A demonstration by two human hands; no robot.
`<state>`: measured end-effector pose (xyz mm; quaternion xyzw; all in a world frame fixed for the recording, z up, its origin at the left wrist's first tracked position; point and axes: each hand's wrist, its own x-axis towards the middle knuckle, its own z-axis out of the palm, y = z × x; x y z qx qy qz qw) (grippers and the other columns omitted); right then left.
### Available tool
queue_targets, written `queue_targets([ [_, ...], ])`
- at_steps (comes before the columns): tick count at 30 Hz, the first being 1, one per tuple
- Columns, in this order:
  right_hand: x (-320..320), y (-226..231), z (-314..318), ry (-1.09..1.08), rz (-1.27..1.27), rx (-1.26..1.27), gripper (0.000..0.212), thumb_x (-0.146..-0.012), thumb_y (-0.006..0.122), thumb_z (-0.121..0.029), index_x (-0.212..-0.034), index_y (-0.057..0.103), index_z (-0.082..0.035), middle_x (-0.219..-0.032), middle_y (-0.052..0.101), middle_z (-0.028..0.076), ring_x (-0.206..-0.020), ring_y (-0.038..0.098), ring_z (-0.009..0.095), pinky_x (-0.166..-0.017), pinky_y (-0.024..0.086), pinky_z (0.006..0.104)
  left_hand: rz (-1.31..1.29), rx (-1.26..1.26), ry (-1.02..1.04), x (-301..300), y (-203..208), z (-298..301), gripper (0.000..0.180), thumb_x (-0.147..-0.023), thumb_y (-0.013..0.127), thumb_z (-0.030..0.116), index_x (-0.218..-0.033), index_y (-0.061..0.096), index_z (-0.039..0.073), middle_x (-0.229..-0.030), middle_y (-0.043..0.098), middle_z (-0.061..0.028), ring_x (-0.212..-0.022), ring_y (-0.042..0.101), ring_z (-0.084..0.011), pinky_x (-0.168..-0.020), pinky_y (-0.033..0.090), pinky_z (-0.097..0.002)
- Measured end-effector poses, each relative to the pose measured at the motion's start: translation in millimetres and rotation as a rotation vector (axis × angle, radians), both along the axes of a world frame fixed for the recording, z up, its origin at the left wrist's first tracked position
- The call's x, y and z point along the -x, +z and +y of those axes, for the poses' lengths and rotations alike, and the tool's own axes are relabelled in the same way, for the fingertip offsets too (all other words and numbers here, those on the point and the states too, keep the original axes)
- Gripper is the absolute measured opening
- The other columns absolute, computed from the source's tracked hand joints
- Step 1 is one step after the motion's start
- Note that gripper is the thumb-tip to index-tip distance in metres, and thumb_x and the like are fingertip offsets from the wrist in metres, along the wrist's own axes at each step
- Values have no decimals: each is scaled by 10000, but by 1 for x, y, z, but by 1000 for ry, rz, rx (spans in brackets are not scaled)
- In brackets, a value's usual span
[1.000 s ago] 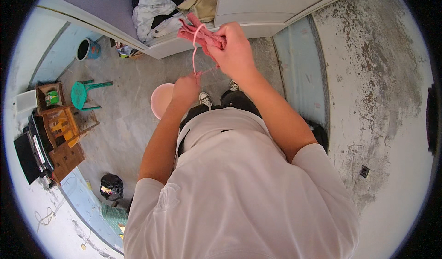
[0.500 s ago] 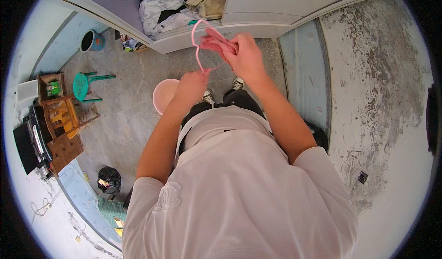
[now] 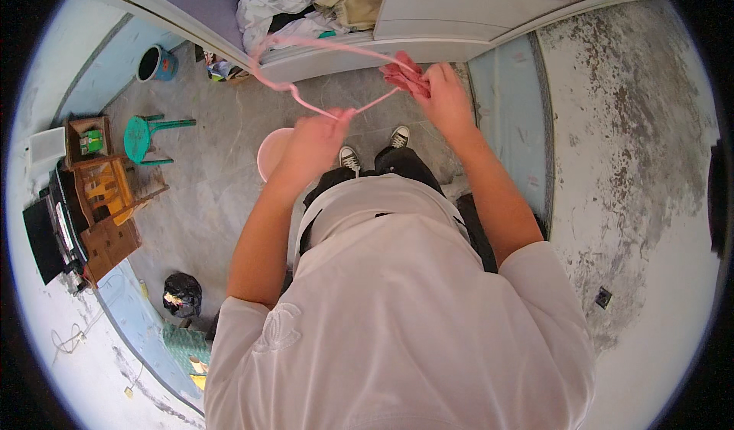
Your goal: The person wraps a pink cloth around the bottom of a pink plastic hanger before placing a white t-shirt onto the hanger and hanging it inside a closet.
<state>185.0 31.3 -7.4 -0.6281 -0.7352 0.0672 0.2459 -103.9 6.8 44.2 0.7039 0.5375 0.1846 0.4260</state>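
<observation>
A pink clothes hanger (image 3: 329, 44) is held out in front of me, slightly blurred by motion. My left hand (image 3: 319, 141) is closed on the hanger's near side. At the hanger's right end, my right hand (image 3: 446, 101) grips a bunched piece of pink cloth (image 3: 404, 74), with the hanger's end meeting it there. The fingers hide how the cloth and hanger are joined, and what kind of item the cloth is cannot be told. Below my left wrist, a pale pink basin (image 3: 271, 153) stands on the floor, partly covered by the forearm.
A cabinet (image 3: 443, 29) ahead has an open compartment with piled clothes (image 3: 271, 9). To the left stand a green stool (image 3: 139, 139), a blue bin (image 3: 158, 64) and a wooden chair (image 3: 103, 189). A black bag (image 3: 182, 296) lies lower left; a stained wall (image 3: 619, 124) rises at right.
The hanger has swung from near upright to lying out leftward. My right hand has moved right with the cloth, away from my left hand, which keeps its grip.
</observation>
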Motion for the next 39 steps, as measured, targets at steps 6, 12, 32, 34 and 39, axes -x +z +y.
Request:
queue_targets([
  [6,52,46,3,-38,277,53,326,-835,830,-188,-980,585,-29,-1018,619,179,-922,649,411,-790,546,479,136,-111,-116,-19,-66,8,444,-1101,503,363,-964,694,-14,-854,690,-290,-767,658,-511,-708,530,-581],
  [12,73,81,15,-11,472,-147,317,-818,836,-106,-979,581,-8,-1019,631,157,-857,663,326,-753,554,416,372,-173,-176,-16,-116,9,451,-1097,505,364,-938,682,-19,-764,674,-294,-755,680,-496,-695,549,-594],
  [32,66,75,11,-86,514,-89,322,-797,842,-140,-972,603,-16,-990,643,170,-863,662,358,-766,546,430,472,-252,-285,-14,-105,1,411,-1098,501,321,-911,702,15,-786,705,-248,-725,705,-456,-652,580,-546],
  [34,56,60,12,-108,468,-50,320,-793,852,-119,-961,603,-7,-1018,655,149,-882,669,315,-774,549,400,465,-157,-215,-18,-85,7,389,-1110,465,294,-943,680,16,-834,703,-247,-728,694,-450,-632,562,-570],
  [39,-3,-17,7,-145,281,87,321,-805,842,-162,-956,601,-12,-978,629,189,-895,647,410,-775,541,493,126,-164,-62,-12,-7,14,419,-1110,472,328,-957,681,-2,-830,691,-264,-739,664,-480,-677,540,-585],
])
